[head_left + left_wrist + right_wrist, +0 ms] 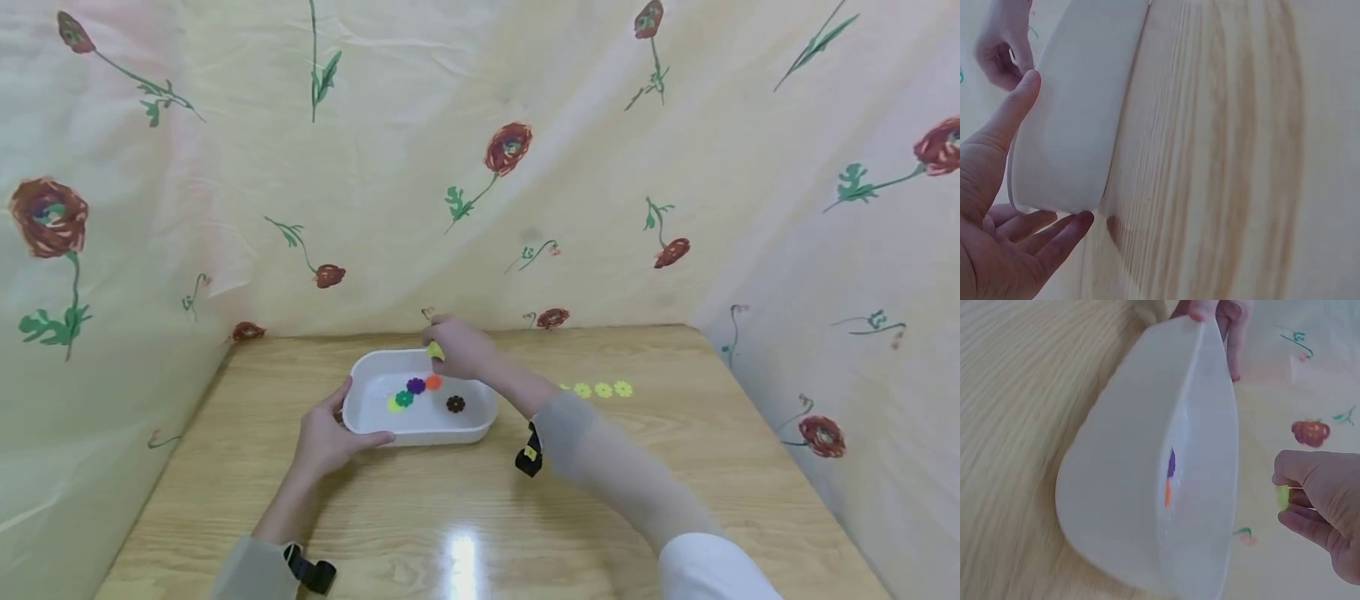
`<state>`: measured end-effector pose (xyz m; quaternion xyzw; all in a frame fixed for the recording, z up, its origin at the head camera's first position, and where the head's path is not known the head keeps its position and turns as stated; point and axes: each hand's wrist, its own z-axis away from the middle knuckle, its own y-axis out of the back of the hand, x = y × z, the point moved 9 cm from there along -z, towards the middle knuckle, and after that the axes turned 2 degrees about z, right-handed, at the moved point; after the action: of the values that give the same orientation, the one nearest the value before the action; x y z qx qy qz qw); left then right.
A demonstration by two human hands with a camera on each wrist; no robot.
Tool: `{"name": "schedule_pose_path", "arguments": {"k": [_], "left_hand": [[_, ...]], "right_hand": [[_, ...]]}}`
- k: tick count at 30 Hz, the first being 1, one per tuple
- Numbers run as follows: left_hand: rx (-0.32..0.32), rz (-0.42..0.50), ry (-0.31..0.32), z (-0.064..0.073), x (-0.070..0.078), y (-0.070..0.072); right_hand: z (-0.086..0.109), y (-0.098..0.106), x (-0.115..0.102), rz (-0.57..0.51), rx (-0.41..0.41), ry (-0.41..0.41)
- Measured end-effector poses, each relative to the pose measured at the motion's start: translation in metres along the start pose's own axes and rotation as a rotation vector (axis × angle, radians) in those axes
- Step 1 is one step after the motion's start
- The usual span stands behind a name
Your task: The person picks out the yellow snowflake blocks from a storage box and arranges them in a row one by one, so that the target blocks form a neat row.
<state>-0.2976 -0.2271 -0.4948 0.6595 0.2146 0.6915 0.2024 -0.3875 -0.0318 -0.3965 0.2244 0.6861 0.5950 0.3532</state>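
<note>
A white plastic tub (442,437) sits on the wooden table. My left hand (326,435) holds its left end, thumb along the front side and fingers around the end. Above the tub's back rim, my right hand (463,348) pinches a yellow flower-shaped piece (435,351), also visible as a yellow piece (1282,497) in the right wrist view. Inside the tub lie a purple flower piece (416,386), an orange one (433,382), a green one (404,398) partly over a yellow one (393,405), and a dark brown one (455,404) apart from them.
Several yellow flower pieces (603,390) lie in a row to the right of the tub, the leftmost partly hidden by the right forearm. A flower-printed cloth (390,167) hangs behind and beside the table (405,517).
</note>
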Motion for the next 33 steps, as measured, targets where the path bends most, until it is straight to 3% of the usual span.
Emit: {"name": "schedule_pose_path", "arguments": {"k": [13,19,26,33], "left_hand": [[0.002,0.026,-0.006,-0.005,0.008,-0.005],[0.017,0.018,0.015,-0.001,0.001,0.0],[0.014,0.032,-0.007,-0.003,0.002,-0.001],[0.015,0.029,-0.002,-0.001,-0.001,0.0]], "right_hand": [[0.044,0.028,0.062,0.039,0.093,-0.071],[0.062,0.036,0.074,0.033,0.14,-0.04],[0.082,0.045,0.094,0.043,0.228,-0.035],[0.104,0.048,0.119,0.026,0.228,-0.07]]}}
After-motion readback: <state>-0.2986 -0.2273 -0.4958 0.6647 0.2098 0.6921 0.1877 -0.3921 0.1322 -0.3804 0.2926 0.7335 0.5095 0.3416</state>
